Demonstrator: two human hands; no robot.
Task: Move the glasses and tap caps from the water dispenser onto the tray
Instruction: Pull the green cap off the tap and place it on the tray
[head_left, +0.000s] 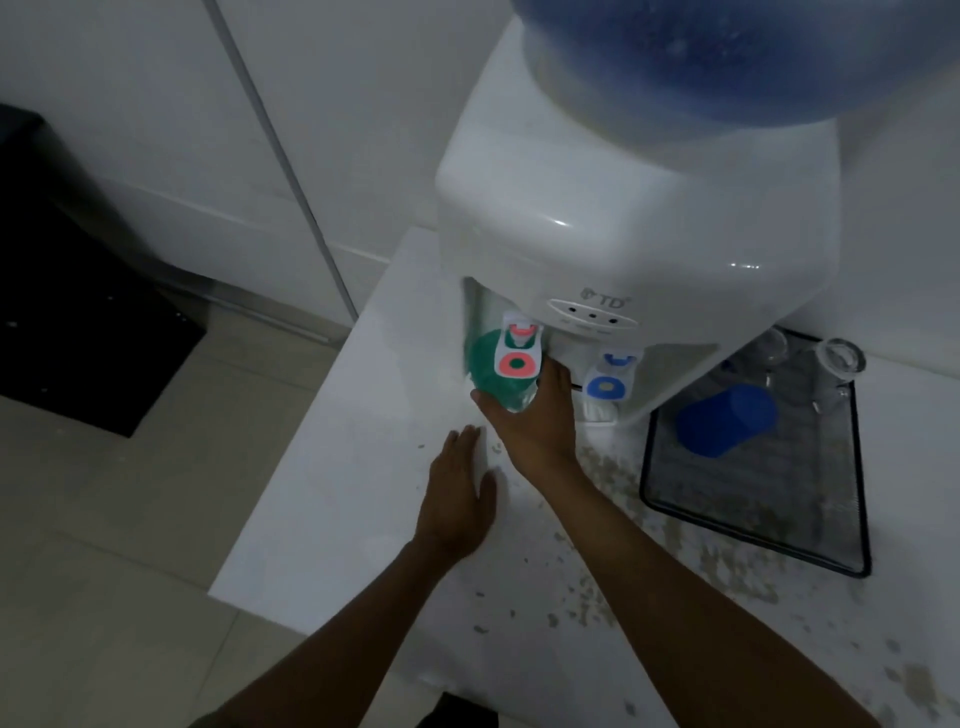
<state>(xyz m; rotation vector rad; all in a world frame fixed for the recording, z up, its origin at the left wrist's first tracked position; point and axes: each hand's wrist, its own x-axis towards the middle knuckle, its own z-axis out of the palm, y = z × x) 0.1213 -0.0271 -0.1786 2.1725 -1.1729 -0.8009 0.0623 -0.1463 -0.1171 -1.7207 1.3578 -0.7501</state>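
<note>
Green plastic cup (491, 371) under red tap lever (517, 353), grasped by right hand (535, 415) fingers; lifting risks snagging lever. Left hand (457, 499) flat, released, on white desk (337, 467).

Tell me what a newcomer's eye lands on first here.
The white water dispenser with its blue bottle fills the upper right. Under its red tap, the right hand wraps a green cup, while the left hand lies flat on the counter. A blue cup lies tipped on the tray at right.

Right hand (540, 415) forward, grip curled closed — left hand (460, 493) flat, fingers spread.
</note>
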